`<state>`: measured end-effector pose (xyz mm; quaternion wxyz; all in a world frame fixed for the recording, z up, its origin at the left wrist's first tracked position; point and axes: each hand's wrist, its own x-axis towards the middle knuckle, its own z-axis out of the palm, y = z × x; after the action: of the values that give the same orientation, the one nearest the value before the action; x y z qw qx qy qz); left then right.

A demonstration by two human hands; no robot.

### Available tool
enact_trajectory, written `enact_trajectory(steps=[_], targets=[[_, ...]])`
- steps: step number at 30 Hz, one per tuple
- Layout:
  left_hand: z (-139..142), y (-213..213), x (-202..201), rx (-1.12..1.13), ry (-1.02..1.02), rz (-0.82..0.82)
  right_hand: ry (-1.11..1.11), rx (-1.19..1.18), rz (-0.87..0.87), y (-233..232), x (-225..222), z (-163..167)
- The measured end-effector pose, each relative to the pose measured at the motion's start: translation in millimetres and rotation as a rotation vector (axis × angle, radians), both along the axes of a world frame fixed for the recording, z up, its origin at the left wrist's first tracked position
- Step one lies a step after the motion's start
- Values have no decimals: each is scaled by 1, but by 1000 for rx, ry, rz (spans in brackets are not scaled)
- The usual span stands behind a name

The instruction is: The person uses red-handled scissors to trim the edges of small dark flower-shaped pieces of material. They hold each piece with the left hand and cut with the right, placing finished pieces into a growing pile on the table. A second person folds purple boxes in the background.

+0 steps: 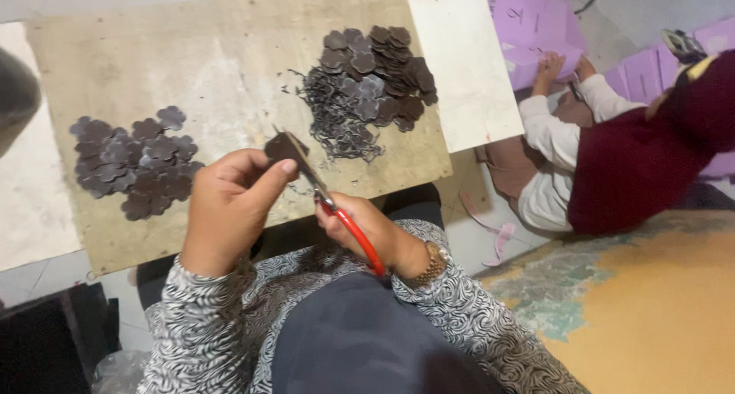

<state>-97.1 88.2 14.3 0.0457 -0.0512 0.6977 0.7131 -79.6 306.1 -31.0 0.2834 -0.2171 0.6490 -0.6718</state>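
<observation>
Across the lap lies a worn rectangular plywood board [230, 49], carrying a far-right heap of dark flower-shaped leather cutouts [379, 72] with trimmings and a smaller left heap of dark flower pieces [134, 160]. To the right a seated person [612, 156] handles purple sheets [536, 26]. Left hand [230, 210] pinches one dark flower piece [285, 145] at its fingertips; right hand [367, 225] is closed around red-handled scissors [337, 210], whose blades slant up-left into that piece.

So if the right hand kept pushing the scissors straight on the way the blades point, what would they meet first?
The right hand aims the red-handled scissors up and left, straight into the dark flower-shaped piece pinched in the left hand's fingers. That piece comes first; beyond it probably bare wooden board, though depth is unclear.
</observation>
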Motion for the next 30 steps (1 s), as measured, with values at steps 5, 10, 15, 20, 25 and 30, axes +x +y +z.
enact_trajectory(steps=[5,10,15,20,25,30], targets=[[0,5,2,22,-8,-15,54,45,-40,3,2,-2],[-6,10,2,76,-22,-7,59,49,-52,7,3,-6],[-15,8,-1,72,39,-49,-123,-59,-54,4,3,-9],[-21,4,-3,37,1,-45,-241,-198,17,0,2,-12],[-19,0,0,53,-18,-52,-234,-191,43,-4,3,-12],[-15,-5,1,45,-40,-43,-222,-144,48,-7,2,-9]])
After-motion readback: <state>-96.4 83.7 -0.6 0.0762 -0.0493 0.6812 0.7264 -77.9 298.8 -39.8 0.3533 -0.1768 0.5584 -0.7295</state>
